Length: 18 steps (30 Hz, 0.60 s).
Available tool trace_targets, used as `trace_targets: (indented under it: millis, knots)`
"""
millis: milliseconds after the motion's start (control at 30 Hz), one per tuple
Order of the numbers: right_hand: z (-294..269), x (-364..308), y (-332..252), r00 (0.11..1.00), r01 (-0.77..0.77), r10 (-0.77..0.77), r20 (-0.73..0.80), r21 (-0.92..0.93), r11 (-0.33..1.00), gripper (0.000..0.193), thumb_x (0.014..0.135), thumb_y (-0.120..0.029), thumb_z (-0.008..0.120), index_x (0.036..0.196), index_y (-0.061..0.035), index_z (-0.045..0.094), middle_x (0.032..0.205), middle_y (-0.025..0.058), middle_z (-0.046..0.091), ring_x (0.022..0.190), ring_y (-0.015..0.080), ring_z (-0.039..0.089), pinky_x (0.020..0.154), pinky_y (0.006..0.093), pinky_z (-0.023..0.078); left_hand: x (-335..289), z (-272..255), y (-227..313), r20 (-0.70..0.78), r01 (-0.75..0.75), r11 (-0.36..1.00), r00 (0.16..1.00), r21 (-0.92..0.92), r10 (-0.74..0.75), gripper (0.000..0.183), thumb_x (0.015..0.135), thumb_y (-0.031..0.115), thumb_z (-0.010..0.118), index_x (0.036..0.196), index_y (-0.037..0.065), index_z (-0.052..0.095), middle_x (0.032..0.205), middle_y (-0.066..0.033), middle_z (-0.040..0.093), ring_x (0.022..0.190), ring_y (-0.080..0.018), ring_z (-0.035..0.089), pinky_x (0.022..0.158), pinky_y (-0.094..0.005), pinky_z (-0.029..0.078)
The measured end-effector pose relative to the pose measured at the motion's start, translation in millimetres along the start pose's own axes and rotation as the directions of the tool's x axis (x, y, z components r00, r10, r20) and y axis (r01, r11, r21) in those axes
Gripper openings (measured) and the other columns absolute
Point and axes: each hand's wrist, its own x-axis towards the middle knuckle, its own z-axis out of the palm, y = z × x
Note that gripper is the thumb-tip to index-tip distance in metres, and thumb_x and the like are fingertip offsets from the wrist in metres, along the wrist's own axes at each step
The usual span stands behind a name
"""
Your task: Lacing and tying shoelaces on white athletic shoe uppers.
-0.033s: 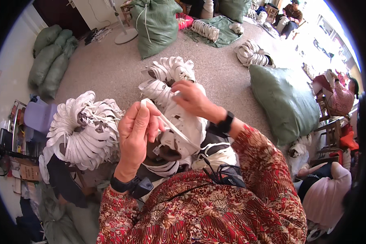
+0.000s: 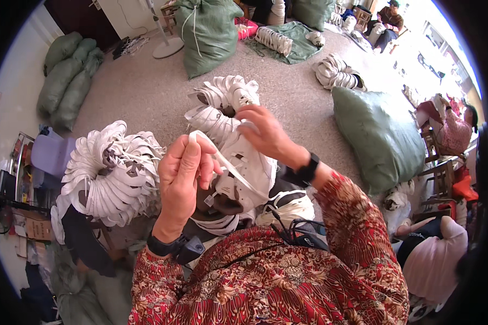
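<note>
The person's left hand (image 2: 180, 176) is pinching a flat white lace (image 2: 234, 170) between thumb and fingers, raised above the lap, while the right hand (image 2: 268, 140) is hovering over the far end of a white shoe upper (image 2: 257, 162), its fingers half curled and blurred, so whether it is gripping anything cannot be told. The step appears to be handling the lace at this upper; doing it well is probably depending on keeping the lace flat and untwisted, holding the left pinch steady, and leaving enough slack that the upper is not being dragged off the lap. Keeping the strand clear of the bundle of white laces (image 2: 291, 208) is likely helping too, since tangles could be forming there. Relative to the left grip, the lace is arching over the fingertips, then slanting down rightward across the upper. The upper is lying below and to the right of that pinch, its brown lining (image 2: 228, 206) opening toward the lap's near edge, its far end reaching toward a curved stack of shoe uppers (image 2: 209, 122) beyond the lap's far edge.
</note>
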Motion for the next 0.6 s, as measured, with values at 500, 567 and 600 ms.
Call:
trace_targets:
  millis: [500,567,600]
  knots:
    - [1.3,-51.5,-48.4,0.926,-0.144,0.147,0.348,-0.032,0.989,0.044,0.084,-0.023,0.072,0.122,-0.0031,0.061,0.112,0.0151,0.061,0.112,0.0334,0.056,0.101,0.0457,0.038,43.2,28.5,7.1,0.262,0.088,0.937,0.965,-0.339,0.004,0.032,0.111,0.026,0.042,0.098,0.002,0.058,0.065,0.0062,0.035,0.057,-0.0036,0.032,0.061,-0.023,0.04]
    - [7.9,-55.4,-49.1,0.96,-0.041,0.05,0.277,-0.04,0.998,0.039,0.085,-0.023,0.072,0.119,-0.0052,0.064,0.114,0.0157,0.06,0.113,0.0347,0.055,0.1,0.046,0.039,45.2,34.5,5.2,0.302,0.15,0.942,0.952,-0.301,-0.055,0.031,0.111,0.027,0.043,0.098,0.003,0.058,0.066,0.0061,0.036,0.057,-0.0037,0.032,0.06,-0.0225,0.039]
    - [7.7,-54.8,-52.1,0.963,-0.141,0.129,0.238,0.034,0.989,0.03,0.088,-0.023,0.071,0.113,-0.0064,0.067,0.116,0.0167,0.059,0.115,0.036,0.054,0.101,0.0474,0.038,46.5,35.6,10.9,0.327,0.165,0.964,0.941,-0.207,-0.091,0.033,0.111,0.028,0.039,0.094,0.003,0.053,0.067,0.0033,0.036,0.056,-0.0072,0.033,0.063,-0.0284,0.043]
